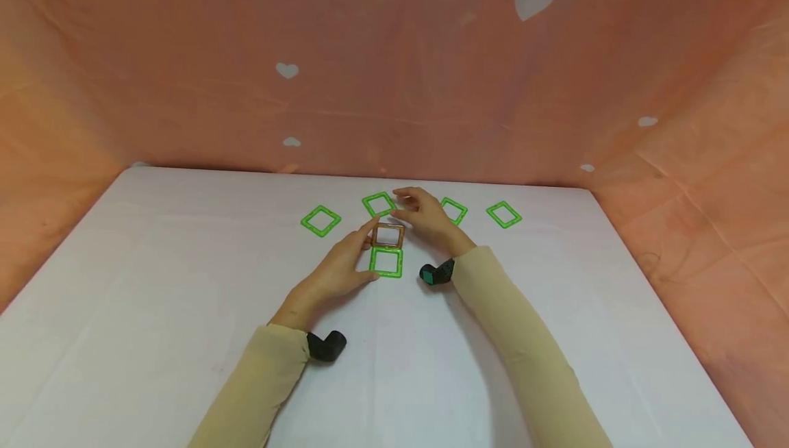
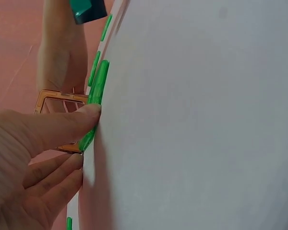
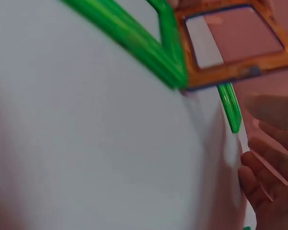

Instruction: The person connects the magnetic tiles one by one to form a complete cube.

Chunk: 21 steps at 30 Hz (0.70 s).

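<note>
My left hand (image 1: 335, 266) holds a green square magnetic tile (image 1: 386, 275) at its side, the thumb on the tile's near edge. An orange square magnetic tile (image 1: 403, 236) stands up from the green tile's far edge, joined to it, as the left wrist view shows. Other left fingers lie low by the corner where the two meet. My right hand (image 1: 425, 215) hovers just behind and right of the orange tile, fingers loosely spread with nothing between them. Its fingertips come near a second green tile (image 1: 371, 213) at the back.
More green square tiles lie flat along the back of the white table (image 1: 185, 283): one tile (image 1: 321, 233) on the left, one (image 1: 465, 211) partly behind the right hand, one (image 1: 504, 225) farther right. An orange cloth (image 1: 394, 92) with hearts hangs behind the table.
</note>
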{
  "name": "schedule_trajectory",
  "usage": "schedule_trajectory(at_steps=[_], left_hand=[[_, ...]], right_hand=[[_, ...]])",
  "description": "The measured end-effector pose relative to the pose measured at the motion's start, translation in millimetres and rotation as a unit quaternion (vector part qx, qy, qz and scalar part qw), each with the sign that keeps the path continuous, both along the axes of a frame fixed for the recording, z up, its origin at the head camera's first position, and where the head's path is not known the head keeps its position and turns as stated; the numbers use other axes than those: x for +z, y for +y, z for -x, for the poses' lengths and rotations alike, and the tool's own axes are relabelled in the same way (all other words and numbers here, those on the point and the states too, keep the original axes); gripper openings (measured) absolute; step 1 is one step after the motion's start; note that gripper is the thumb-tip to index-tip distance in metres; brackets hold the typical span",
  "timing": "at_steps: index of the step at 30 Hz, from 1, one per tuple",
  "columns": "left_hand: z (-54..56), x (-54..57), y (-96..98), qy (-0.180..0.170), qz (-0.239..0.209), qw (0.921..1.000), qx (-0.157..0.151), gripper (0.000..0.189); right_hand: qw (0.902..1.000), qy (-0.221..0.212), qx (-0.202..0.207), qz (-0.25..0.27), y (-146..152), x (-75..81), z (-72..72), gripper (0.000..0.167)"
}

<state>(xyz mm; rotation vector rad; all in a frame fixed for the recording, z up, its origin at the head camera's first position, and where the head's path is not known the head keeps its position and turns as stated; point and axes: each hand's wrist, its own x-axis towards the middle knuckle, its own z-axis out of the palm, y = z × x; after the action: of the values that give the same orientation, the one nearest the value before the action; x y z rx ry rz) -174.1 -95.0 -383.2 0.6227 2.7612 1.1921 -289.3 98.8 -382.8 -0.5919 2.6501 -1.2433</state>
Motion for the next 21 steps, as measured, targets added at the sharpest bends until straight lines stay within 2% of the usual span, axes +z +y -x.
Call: schedule_trajectory(at_steps=[6,12,18,21], left_hand=[[-0.6,0.5,0.0,-0.001,-0.002,1.0,0.002,0.094],[-2.3,1.7,1.1,-0.002,0.007,1.0,0.005,0.094],[-3.4,2.4,0.9,-0.004,0.003,1.0,0.0,0.094],[-2.9,2.3,-0.3,-0.002,0.004,1.0,0.001,0.094]], right_hand=[[0.9978,-0.015,0.03,-0.057,-5,2.1,10.3,0.059],[0.994,-0.015,0.074,-0.079,-12,3.5,15.4,0.068],[0.9868,0.029,0.147,-0.062,-15,5.1,14.8,0.065],[0.9845,0.045,0.151,-0.077,-16,6.8,13.4,0.062]])
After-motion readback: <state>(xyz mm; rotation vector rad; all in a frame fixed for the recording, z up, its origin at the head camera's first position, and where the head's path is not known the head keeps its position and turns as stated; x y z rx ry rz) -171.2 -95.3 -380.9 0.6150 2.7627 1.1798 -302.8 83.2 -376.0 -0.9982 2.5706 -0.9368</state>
